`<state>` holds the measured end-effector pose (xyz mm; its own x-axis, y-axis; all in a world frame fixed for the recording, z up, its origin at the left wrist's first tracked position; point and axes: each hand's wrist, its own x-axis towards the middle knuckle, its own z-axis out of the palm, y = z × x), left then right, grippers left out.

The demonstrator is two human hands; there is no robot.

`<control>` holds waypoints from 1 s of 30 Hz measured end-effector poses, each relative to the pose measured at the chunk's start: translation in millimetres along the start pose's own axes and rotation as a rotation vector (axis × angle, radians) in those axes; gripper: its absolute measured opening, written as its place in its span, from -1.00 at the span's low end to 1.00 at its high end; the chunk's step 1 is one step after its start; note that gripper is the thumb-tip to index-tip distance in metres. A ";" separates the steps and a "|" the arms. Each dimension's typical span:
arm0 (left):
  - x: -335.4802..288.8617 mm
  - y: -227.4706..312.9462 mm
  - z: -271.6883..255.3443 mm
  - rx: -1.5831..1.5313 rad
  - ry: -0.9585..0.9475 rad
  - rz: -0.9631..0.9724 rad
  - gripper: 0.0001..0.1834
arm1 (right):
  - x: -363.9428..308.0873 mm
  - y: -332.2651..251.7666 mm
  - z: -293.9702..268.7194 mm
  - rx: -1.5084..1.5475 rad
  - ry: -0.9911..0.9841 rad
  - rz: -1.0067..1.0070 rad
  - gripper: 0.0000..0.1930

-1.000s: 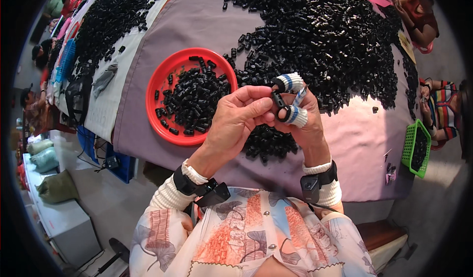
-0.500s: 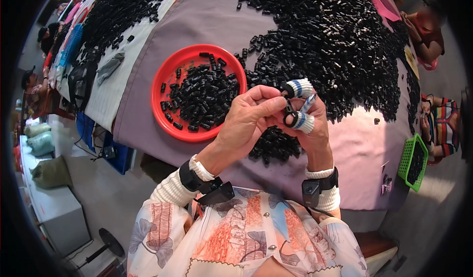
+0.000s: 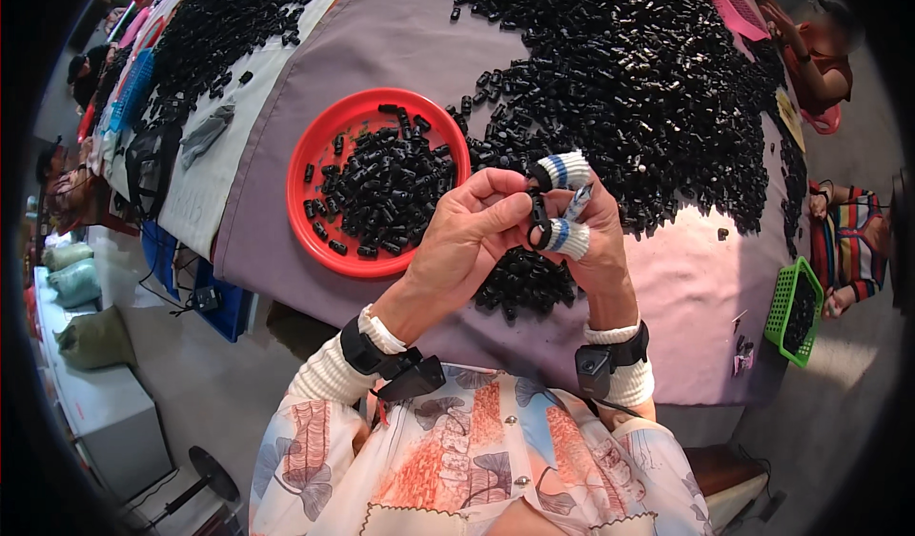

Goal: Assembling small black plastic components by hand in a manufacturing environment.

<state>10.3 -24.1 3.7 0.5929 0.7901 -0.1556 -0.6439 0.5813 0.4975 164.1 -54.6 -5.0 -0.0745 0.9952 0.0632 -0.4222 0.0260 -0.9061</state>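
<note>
My left hand [image 3: 464,241] is closed in a pinch, thumb and forefinger at a small black plastic part [image 3: 539,214]. Close against it, my right hand [image 3: 602,250] grips the same part between its thumb and forefinger, both in white ribbed finger sleeves [image 3: 569,241] with blue stripes. A slim, shiny, bluish thing [image 3: 578,201] shows between these two fingers; its kind I cannot make out. To the left of my hands sits a round red tray [image 3: 303,220] with many black cylindrical parts [image 3: 396,193] inside. Just beneath my hands lies a small heap of such parts [image 3: 522,283].
A large pile of black parts [image 3: 629,88] covers the far table. Mauve cloth [image 3: 658,345] drapes the near side. A green basket [image 3: 780,319] stands at the right edge, a pink basket [image 3: 729,2] at the far right. Other people sit at the right and far left.
My two hands, still together at the black part, have shifted slightly left in the picture, as has the whole scene. At the right, a person's arm in a striped garment has moved.
</note>
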 end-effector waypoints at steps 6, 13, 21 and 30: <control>-2.8 1.7 -4.5 0.034 -0.021 0.006 -0.78 | 0.3 -2.2 4.7 -0.018 -0.004 0.009 -0.52; -1.3 -1.8 -0.8 0.032 -0.012 -0.009 -0.74 | -2.5 -3.8 5.9 -0.028 0.051 0.002 -0.50; -7.3 -4.1 -7.8 0.041 -0.046 -0.030 -0.71 | -6.3 -4.2 2.1 -0.075 0.033 0.013 -0.49; -17.6 13.4 -7.2 0.194 0.081 0.075 -0.73 | -2.3 -14.0 7.3 -0.256 0.064 0.008 -0.61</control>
<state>-12.2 -28.8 6.9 0.5012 0.8471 -0.1765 -0.5748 0.4784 0.6639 163.6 -57.9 10.6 -0.0163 0.9992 0.0361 -0.1790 0.0326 -0.9833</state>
